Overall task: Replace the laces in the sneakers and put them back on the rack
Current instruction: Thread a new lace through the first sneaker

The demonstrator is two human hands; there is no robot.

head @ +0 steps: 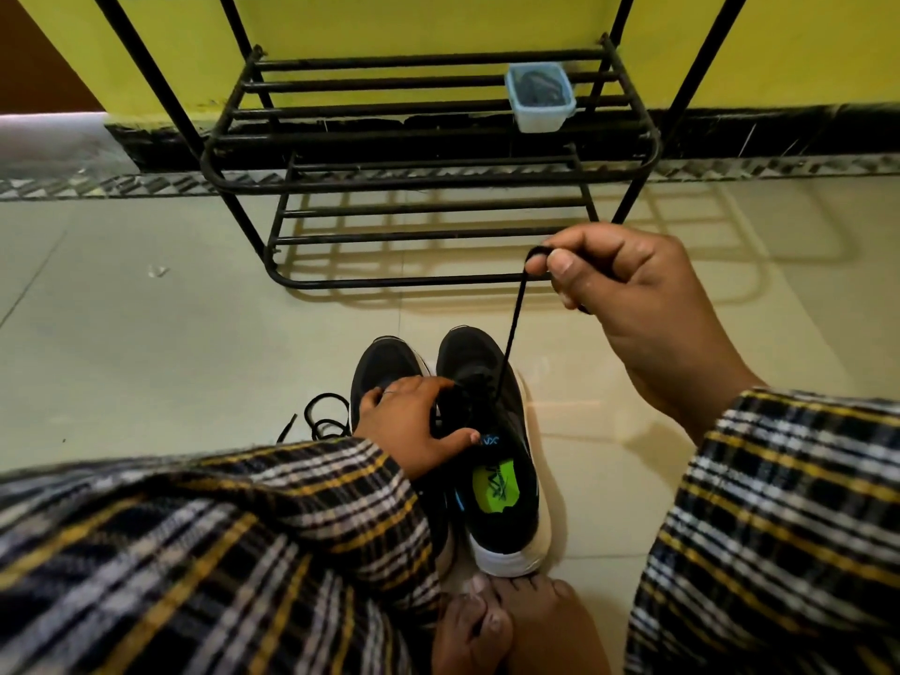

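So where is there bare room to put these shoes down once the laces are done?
The rack's upper shelf is bare left of the plastic tub; its lower shelf looks wholly bare. The floor left of the sneakers is open beyond the loose lace. It is crowded around the sneakers, with both hands, the taut lace and bare feet.

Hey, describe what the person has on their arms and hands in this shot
Both arms wear long plaid sleeves: dark cloth crossed by white and mustard-yellow stripes, reaching the wrists. The left hand is bare apart from what looks like a thin ring on one finger. The right hand is bare, with no glove or watch visible.
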